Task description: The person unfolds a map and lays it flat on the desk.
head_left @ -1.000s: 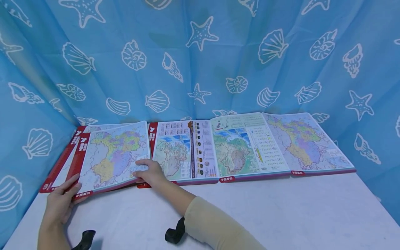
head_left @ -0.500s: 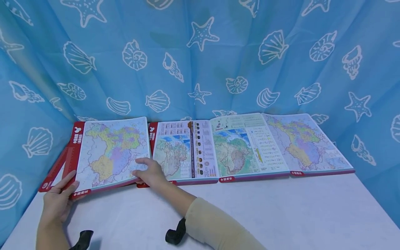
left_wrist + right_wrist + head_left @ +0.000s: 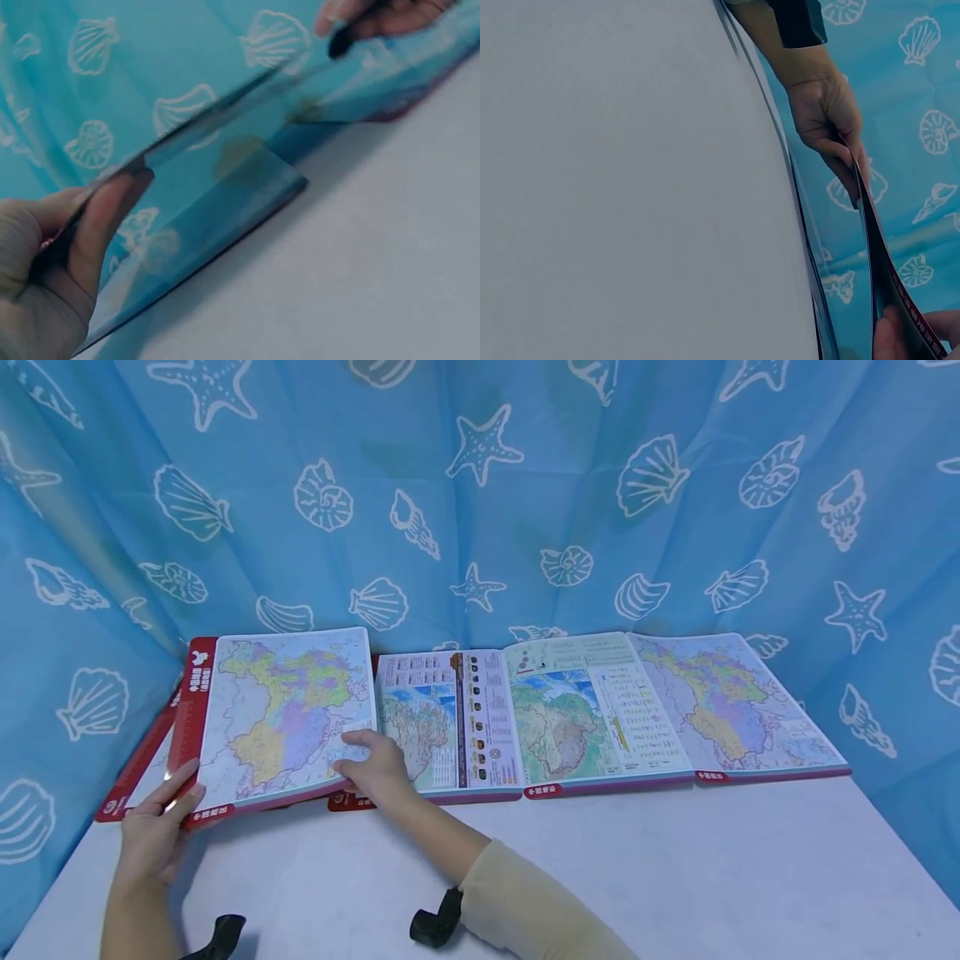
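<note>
A map sheet (image 3: 292, 718) with a red left border and a coloured map of China is held tilted at the left of the table. My left hand (image 3: 153, 835) pinches its lower left corner, thumb on top. At its lower right edge, my right hand (image 3: 378, 768) grips it between thumb and fingers. In the left wrist view the held sheet (image 3: 217, 112) appears nearly edge-on, raised over another glossy sheet. The right wrist view also shows it edge-on between both hands. Beneath it in the head view, a second red-bordered map sheet (image 3: 142, 768) lies mostly hidden.
To the right, more maps lie in a row: one with a purple side strip (image 3: 487, 718), a green relief map (image 3: 562, 718) and a coloured map (image 3: 727, 702). A white tabletop (image 3: 637, 868) stretches in front. The blue shell-patterned curtain (image 3: 525, 510) hangs behind.
The held map sheet first shifts up and left over the lower one, then rises and moves a little right. Both hands keep their hold and travel with it.
</note>
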Available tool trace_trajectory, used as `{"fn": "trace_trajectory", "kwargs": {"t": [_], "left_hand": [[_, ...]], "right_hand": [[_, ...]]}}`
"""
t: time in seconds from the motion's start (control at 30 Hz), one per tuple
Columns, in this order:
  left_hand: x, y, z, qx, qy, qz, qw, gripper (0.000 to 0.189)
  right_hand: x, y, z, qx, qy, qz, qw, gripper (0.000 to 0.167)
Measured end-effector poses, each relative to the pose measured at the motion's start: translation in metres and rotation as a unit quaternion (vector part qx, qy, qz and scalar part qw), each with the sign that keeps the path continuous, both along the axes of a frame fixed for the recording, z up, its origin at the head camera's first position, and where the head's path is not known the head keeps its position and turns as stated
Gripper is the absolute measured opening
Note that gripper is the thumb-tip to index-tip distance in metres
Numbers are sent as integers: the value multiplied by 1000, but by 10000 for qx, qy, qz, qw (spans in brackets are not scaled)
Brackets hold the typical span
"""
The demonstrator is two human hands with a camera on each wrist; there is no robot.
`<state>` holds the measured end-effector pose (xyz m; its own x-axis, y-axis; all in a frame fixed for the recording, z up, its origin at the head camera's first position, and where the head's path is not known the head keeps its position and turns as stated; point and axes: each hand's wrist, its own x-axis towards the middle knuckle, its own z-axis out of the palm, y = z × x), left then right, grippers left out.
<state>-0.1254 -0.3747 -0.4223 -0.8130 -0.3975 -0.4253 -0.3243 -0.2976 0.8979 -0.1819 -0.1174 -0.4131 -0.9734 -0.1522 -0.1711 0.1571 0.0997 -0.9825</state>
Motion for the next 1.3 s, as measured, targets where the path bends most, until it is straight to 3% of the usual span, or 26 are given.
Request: {"fn": "trace_trajectory", "kwargs": {"t": [0.23, 0.43, 0.9, 1.3], "left_hand": [[-3, 13, 3, 59, 149, -273, 9995, 63], [-3, 26, 7, -31, 185, -509, 9985, 65], [-7, 62, 11, -153, 568, -1170, 9914, 67], [-13, 95, 16, 58, 433, -1045, 9936, 64]], "right_hand": [[2, 15, 6, -185, -78, -61, 9998, 34], [5, 34, 10, -283, 94, 233, 9993, 36], [8, 81, 14, 229, 387, 429, 9981, 44], [11, 114, 15, 963, 757, 370, 9918, 45]]}}
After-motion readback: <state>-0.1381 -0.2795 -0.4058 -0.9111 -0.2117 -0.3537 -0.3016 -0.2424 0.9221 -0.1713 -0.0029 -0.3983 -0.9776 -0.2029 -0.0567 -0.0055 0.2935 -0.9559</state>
